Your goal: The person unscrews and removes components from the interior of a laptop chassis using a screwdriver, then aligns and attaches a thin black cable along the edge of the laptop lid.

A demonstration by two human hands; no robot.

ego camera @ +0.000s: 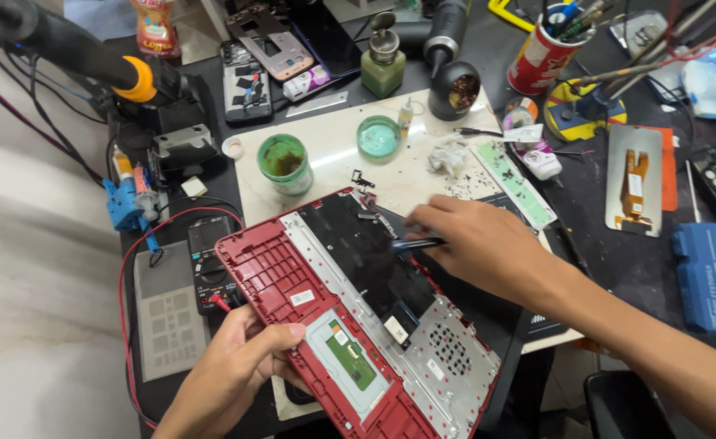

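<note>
An opened red laptop case lies tilted on the workbench, inner side up, with a black sheet over the keyboard back and a silver metal plate. My left hand grips the case's near-left edge, thumb on the red plastic. My right hand reaches over from the right and holds a thin dark tool, its tip resting on the black sheet near the case's upper middle. A green touchpad board shows in the lower part of the case.
A cream mat carries a green jar, a teal round dish, a white strip with small parts and loose screws. A multimeter with red lead sits left. Phone parts, a blue case and a tool cup crowd the back and right.
</note>
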